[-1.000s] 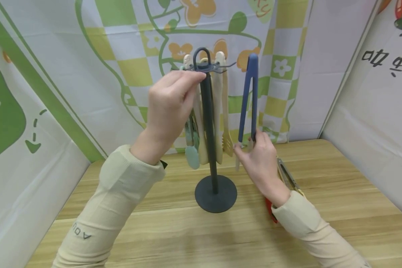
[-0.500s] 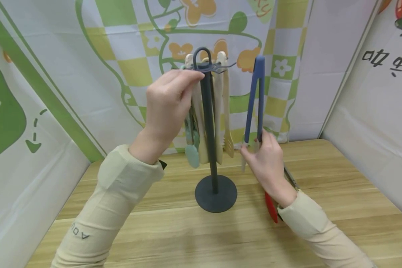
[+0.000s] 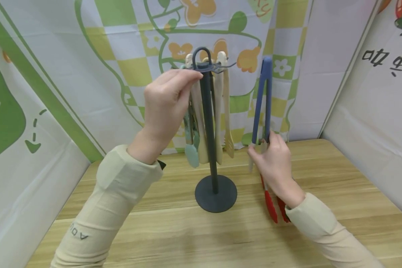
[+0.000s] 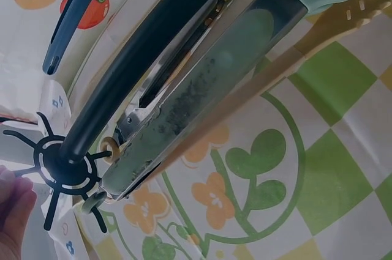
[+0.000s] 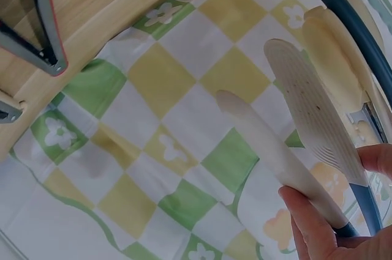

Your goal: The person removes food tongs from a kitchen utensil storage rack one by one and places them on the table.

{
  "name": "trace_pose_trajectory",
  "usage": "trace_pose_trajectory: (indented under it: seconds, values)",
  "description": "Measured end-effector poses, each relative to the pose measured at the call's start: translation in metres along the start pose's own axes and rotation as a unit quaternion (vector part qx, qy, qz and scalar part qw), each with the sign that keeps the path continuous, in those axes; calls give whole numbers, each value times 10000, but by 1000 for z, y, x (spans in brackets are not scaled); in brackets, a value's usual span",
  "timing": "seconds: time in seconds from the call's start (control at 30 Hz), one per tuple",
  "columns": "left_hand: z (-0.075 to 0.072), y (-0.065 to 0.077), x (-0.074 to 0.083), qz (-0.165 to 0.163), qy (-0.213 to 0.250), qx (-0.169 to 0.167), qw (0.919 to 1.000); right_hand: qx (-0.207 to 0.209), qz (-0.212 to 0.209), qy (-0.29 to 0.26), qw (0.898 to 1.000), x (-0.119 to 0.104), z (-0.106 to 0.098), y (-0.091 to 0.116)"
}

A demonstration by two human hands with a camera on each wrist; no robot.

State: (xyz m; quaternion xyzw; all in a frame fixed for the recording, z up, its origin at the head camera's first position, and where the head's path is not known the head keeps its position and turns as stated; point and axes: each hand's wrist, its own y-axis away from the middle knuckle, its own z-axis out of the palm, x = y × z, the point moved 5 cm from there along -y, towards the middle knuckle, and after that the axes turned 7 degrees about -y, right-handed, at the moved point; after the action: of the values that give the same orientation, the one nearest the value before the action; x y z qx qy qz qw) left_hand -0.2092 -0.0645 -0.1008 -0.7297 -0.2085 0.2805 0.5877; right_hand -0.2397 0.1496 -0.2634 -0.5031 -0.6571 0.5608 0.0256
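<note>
My left hand (image 3: 165, 100) pinches a hook of the dark utensil rack (image 3: 208, 123) just under its top loop; in the left wrist view its fingertips (image 4: 21, 202) sit at the end of one hook. To the right of the rack, my right hand (image 3: 274, 158) holds blue kitchen tongs (image 3: 268, 96) upright, hinge end up, by their pale lower ends. The right wrist view shows thumb and fingers on the two arms, with the ribbed cream tip (image 5: 306, 101) standing apart from the other tip. Mint-tipped tongs (image 4: 196, 95) and a slotted beige turner (image 3: 229, 145) hang from the rack.
Red-tipped tongs (image 3: 270, 206) lie on the wooden table (image 3: 147, 230) beneath my right forearm, partly covered by it. The rack's round base (image 3: 216, 199) stands mid-table. A patterned cloth (image 3: 120, 70) hangs behind, and white printed panels close off both sides.
My right hand has carried the blue tongs rightward, away from the rack, and slightly lower. More of the red-tipped tongs shows now. The left hand has stayed almost still at the hook.
</note>
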Motion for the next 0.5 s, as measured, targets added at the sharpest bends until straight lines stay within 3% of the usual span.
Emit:
trace_pose_trajectory:
  seconds: [0.33,0.5]
  values:
    - [-1,0,-1,18,20,-65,10000,-55,79,201,9998,10,-8,2]
    - [-1,0,-1,23,-10,-57,10000,-251,406,282,9985,18,-11,4]
